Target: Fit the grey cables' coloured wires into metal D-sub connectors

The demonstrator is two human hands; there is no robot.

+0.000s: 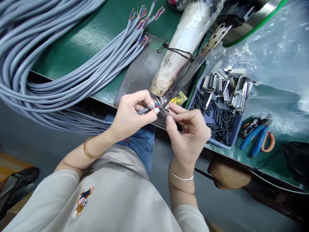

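My left hand (136, 111) pinches the end of a grey cable (143, 111), whose thin coloured wires fan out toward a small metal connector (164, 101). My right hand (188, 129) has thumb and forefinger closed on a thin wire (165, 111) just right of that connector. Directly above both hands, a dark metal tool tip comes down to the connector from a long slanted holder (190, 75). Beside it, a thick plastic-wrapped tube (181, 42) ends just above the connector. Where exactly the wires meet the connector pins is too small to tell.
Many grey cables (96, 67) with stripped ends loop across the left. On the right, a blue tray (225, 145) holds metal connectors and black sleeves, near blue-handled pliers (258, 135) and plastic sheeting (285, 80). A green-rimmed spool (256, 29) stands at the back.
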